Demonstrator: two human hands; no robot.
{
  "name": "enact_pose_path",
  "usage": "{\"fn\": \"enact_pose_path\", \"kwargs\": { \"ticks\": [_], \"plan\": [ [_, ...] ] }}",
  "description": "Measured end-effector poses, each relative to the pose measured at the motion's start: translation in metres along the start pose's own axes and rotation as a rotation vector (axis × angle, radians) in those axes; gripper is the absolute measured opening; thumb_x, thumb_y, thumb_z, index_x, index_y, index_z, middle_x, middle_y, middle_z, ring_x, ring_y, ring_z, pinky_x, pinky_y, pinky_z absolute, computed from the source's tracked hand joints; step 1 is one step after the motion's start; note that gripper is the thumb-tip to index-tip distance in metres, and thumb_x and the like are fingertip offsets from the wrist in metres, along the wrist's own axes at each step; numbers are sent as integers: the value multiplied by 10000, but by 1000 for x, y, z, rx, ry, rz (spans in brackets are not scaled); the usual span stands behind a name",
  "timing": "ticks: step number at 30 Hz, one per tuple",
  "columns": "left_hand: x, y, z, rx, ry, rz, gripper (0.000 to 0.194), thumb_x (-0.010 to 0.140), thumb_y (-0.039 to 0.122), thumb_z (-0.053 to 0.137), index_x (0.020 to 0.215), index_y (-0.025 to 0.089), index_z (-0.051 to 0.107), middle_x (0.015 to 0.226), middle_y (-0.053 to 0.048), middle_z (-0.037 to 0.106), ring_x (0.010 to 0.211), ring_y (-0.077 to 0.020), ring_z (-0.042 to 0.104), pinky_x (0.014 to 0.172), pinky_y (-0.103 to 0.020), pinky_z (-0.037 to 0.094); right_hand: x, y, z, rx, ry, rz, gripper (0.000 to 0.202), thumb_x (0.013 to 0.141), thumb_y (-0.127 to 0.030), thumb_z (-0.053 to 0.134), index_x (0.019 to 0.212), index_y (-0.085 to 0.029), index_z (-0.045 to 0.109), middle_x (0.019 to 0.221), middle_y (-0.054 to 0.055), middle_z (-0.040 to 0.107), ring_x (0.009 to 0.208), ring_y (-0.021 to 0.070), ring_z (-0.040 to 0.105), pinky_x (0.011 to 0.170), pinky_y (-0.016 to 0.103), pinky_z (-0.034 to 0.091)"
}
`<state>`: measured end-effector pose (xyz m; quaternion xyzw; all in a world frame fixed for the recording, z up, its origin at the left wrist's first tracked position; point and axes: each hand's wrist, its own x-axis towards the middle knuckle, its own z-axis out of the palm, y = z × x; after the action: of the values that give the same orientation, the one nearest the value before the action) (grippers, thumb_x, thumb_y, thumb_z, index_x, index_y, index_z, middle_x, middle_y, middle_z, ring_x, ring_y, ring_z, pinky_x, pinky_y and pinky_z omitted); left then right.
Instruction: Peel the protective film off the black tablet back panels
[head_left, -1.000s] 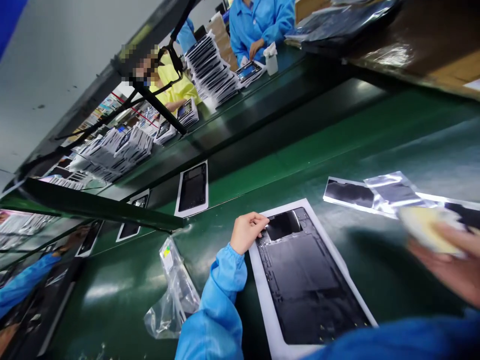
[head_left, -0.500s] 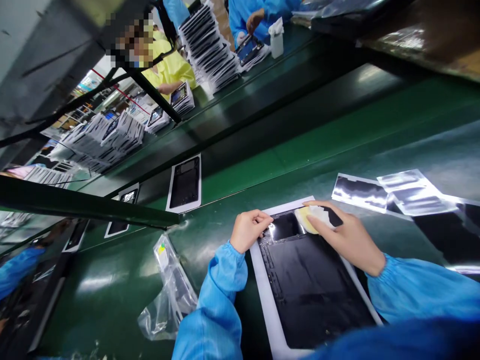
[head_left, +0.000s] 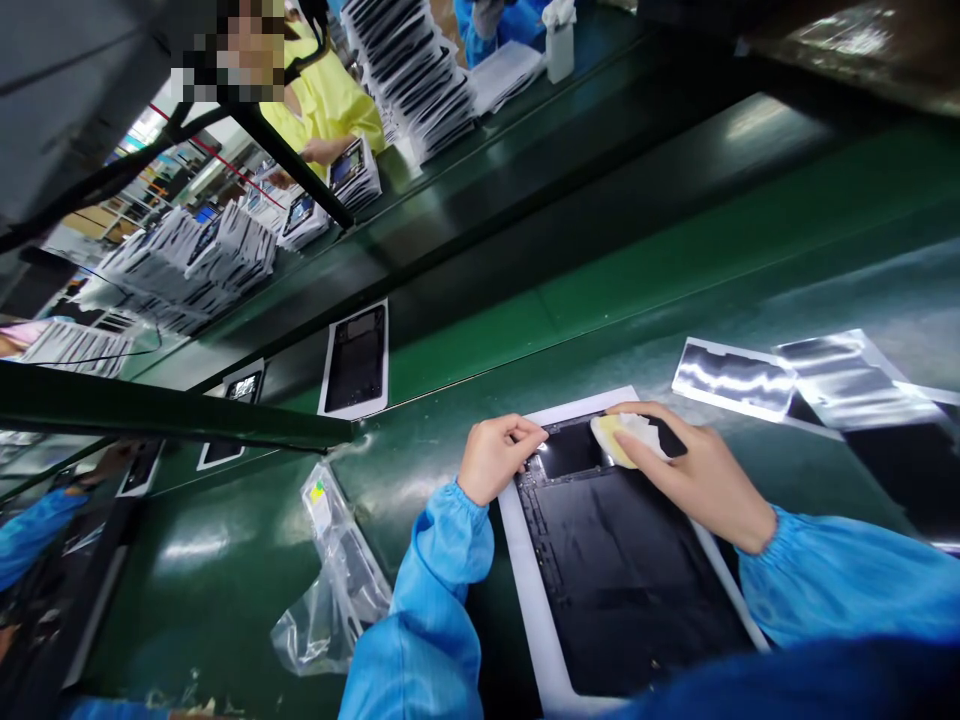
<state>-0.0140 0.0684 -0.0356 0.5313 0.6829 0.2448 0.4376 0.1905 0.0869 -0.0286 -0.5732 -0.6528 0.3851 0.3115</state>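
A black tablet panel (head_left: 637,580) lies on a white backing sheet (head_left: 519,570) in front of me, with a shiny dark rectangle (head_left: 574,450) near its far end. My right hand (head_left: 701,475) grips a crumpled white and yellow wipe (head_left: 626,440) and presses it on the panel's far right part. At the far left corner, my left hand (head_left: 499,455) is closed in a pinch, its fingertips at the panel's edge. Whatever those fingertips hold, if anything, is too small to make out.
Clear plastic bags (head_left: 337,580) lie left of my sleeve. Glossy film sheets (head_left: 735,378) lie at right. Another tablet panel (head_left: 358,360) rests beyond a green metal bar (head_left: 172,405). Co-workers sit across the line by tall stacks (head_left: 409,75) and a white bottle (head_left: 559,50).
Both my hands stay almost in place on the panel. Across the line, the co-worker in blue no longer shows a dark tablet part on the stack; a white sheet tops it. The view has shifted slightly.
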Motion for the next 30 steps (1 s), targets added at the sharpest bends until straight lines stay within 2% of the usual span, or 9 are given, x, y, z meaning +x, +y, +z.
{"fn": "enact_pose_path", "kwargs": {
  "ticks": [3,8,11,19,24,30],
  "plan": [
    [0,-1,0,2,-3,6,213,742,371,616,747,171,689,603,35,654,401,-66,538,435,-175,391,0,0,0,-20,5,-21,248,617,-348,456,843,-272,524,569,-67,585,246,22,223,292,190,293],
    [0,-2,0,30,-6,7,225,748,390,610,752,180,691,621,28,668,414,-76,546,439,-184,399,0,2,2,-80,19,-98,226,622,-349,448,818,-271,530,408,-98,492,243,53,281,339,208,326],
    [-2,1,0,94,4,20,200,754,376,616,770,192,693,635,36,674,436,-77,555,458,-184,407,0,4,4,-119,31,-144,240,614,-345,454,825,-263,534,380,-103,464,226,63,306,356,221,332],
    [-8,10,0,406,68,87,116,752,312,659,858,274,689,717,80,707,584,-95,601,615,-205,419,-1,4,5,-157,52,-195,241,629,-353,425,822,-255,531,411,-79,512,224,71,326,368,231,333],
    [-10,9,2,458,78,88,113,766,341,654,866,296,681,744,80,721,636,-113,621,631,-220,424,-1,3,5,-160,55,-199,240,629,-349,421,824,-258,527,442,-70,544,214,67,307,363,233,330],
    [-12,11,1,469,79,89,117,769,341,648,871,296,681,759,76,724,642,-113,620,638,-228,431,-1,1,5,-159,57,-193,237,629,-356,414,815,-260,525,414,-81,508,214,68,293,360,235,328]
  ]
}}
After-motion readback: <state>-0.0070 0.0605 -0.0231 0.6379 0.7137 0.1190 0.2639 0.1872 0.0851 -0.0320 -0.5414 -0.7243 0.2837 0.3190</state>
